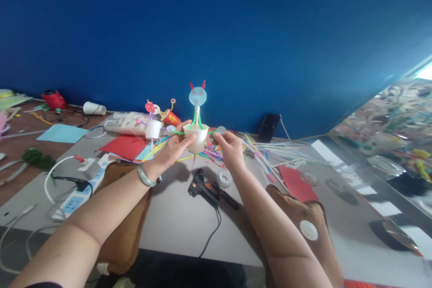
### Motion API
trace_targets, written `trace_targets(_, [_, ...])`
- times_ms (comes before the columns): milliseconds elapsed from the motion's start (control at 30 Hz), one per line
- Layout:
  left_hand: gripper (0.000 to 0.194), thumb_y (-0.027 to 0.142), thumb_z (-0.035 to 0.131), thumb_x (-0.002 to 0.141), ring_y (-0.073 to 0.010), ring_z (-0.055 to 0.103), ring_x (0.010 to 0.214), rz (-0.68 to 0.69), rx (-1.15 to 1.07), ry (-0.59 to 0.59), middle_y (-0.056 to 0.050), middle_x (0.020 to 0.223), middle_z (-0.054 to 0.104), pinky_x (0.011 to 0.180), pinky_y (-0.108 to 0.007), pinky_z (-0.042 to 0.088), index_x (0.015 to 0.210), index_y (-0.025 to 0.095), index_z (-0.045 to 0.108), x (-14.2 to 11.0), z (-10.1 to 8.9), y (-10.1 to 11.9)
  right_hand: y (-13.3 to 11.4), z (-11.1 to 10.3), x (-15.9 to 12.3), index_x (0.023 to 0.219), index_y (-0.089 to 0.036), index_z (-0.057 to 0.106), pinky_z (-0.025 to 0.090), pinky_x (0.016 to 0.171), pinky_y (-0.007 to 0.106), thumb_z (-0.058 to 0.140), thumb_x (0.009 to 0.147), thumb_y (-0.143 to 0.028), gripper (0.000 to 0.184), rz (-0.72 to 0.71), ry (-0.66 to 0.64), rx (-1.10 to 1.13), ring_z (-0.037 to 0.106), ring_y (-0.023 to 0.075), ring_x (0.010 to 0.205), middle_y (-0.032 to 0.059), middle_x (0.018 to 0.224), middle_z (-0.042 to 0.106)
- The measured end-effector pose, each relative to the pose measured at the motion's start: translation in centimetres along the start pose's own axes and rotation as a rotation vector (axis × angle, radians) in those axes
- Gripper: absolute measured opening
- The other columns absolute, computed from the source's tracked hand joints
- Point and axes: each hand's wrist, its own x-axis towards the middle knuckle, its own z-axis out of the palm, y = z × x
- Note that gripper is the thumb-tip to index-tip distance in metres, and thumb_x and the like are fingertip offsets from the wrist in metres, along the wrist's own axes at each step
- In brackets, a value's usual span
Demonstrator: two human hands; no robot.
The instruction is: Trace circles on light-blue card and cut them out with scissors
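Observation:
Held up above the table is a paper-cup puppet, a white cup with green arms, a light-blue round head and red pointed horns. My left hand grips the cup's left side, thumb across its front. The fingers of my right hand pinch the puppet's green arm beside its pale round end. A thin stick pokes out below the cup. Beneath my hands a black hot glue gun lies on the table, with a tape roll at its right.
Another cup puppet stands behind left, near an orange-red cup. Many coloured pipe cleaners lie behind my right hand. A power strip with cables is at left; red paper and a phone are at right.

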Motion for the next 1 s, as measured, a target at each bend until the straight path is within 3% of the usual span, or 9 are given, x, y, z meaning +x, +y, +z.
trace_targets(133, [0.052, 0.049, 0.068, 0.089, -0.028, 0.056, 0.13, -0.013, -0.021, -0.006, -0.009, 0.143, 0.058, 0.107, -0.04, 0.048, 0.133, 0.024, 0.059, 0.0, 0.1, 0.1, 0.0, 0.1, -0.1, 0.073, -0.021, 0.07, 0.049, 0.062, 0.03, 0.072, 0.079, -0.05, 0.03, -0.001, -0.016, 0.004, 0.063, 0.018, 0.066, 0.0039, 0.067, 0.07])
trace_targets(367, [0.075, 0.048, 0.072, 0.086, -0.0259, 0.064, 0.118, -0.017, -0.209, 0.048, -0.012, 0.135, 0.065, 0.099, -0.042, 0.052, 0.149, 0.026, 0.038, 0.7, 0.0, -0.5, 0.2, 0.4, -0.3, 0.096, -0.02, 0.078, 0.051, 0.063, 0.031, 0.073, 0.079, -0.044, 0.03, 0.007, -0.056, 0.072, 0.061, 0.0152, 0.065, 0.0044, 0.083, 0.076])
trace_targets(667, [0.07, 0.05, 0.069, 0.088, -0.0281, 0.059, 0.127, -0.005, -0.074, -0.017, -0.012, 0.136, 0.063, 0.105, -0.041, 0.048, 0.147, 0.023, 0.043, 0.0, 0.3, -0.3, -0.2, 0.5, -0.4, 0.074, -0.02, 0.075, 0.051, 0.066, 0.031, 0.074, 0.079, -0.047, 0.027, -0.029, -0.029, 0.041, 0.061, 0.0155, 0.063, 0.0039, 0.071, 0.073])
trace_targets(1000, [0.062, 0.051, 0.073, 0.083, -0.0311, 0.052, 0.135, 0.017, -0.014, 0.0, -0.009, 0.138, 0.063, 0.116, -0.044, 0.039, 0.138, 0.025, 0.057, -0.2, 0.3, -0.2, 0.8, 0.8, -0.2, 0.076, -0.02, 0.064, 0.049, 0.064, 0.029, 0.068, 0.083, -0.046, 0.027, -0.066, -0.051, 0.102, 0.058, 0.0129, 0.061, 0.0002, 0.069, 0.066])
